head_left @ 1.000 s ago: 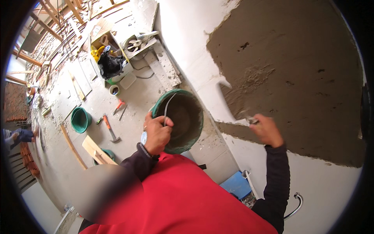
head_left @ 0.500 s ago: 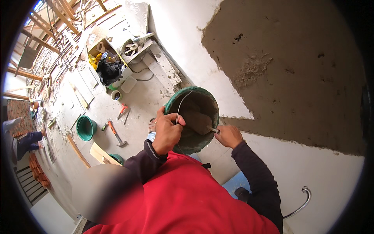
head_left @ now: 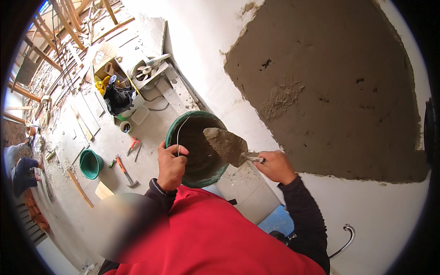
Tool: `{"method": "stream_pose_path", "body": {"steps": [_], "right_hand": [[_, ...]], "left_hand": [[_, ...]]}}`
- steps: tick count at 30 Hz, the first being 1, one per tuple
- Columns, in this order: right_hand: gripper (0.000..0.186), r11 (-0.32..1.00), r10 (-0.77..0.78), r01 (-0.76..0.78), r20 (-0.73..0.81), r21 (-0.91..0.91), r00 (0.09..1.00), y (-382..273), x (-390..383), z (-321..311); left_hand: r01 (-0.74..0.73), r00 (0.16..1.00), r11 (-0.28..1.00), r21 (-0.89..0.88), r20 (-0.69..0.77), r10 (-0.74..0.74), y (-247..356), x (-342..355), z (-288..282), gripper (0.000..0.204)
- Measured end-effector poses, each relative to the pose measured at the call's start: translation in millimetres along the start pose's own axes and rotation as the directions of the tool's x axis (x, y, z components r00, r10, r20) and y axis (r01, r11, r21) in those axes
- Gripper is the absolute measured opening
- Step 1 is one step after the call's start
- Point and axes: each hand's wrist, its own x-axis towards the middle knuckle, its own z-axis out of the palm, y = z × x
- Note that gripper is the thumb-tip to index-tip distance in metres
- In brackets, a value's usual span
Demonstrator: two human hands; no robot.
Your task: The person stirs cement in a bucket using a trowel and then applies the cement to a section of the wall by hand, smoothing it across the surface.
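My left hand (head_left: 171,166) grips the rim and wire handle of a green bucket (head_left: 173,129), which is tilted so that its inside shows, with wet grey mortar (head_left: 195,156) in it. My right hand (head_left: 277,167) is closed round the handle of a trowel (head_left: 238,153). The trowel's blade carries a heap of mortar and reaches over the bucket's right rim. To the right, the white wall (head_left: 270,143) bears a large patch of wet grey plaster (head_left: 334,110) with small pits and a rough spot.
On the floor to the left are a second green bucket (head_left: 91,164), a hammer (head_left: 125,172) and a red-handled tool (head_left: 133,145). Farther off stand a box of tools (head_left: 114,89) and a fan (head_left: 145,72). A curved metal pipe (head_left: 346,243) juts out at lower right. Another person (head_left: 24,172) is at far left.
The trowel has come up out of the bucket with mortar on its blade, my right hand moving slightly right. The bucket and my left hand have shifted left in view.
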Motion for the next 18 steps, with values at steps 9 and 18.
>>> {"method": "stream_pose_path", "body": {"steps": [9,18], "right_hand": [[0.019,0.756,0.466,-0.518,0.226,0.401,0.855,82,57,-111],[0.029,0.956,0.266,-0.29,-0.258,-0.056,0.929,97,34,-101]], "left_hand": [[-0.001,0.991,1.0,0.018,-0.13,0.003,-19,18,-39,0.016],[-0.035,0.937,0.969,-0.244,-0.345,-0.054,-86,16,-116,0.022]]}}
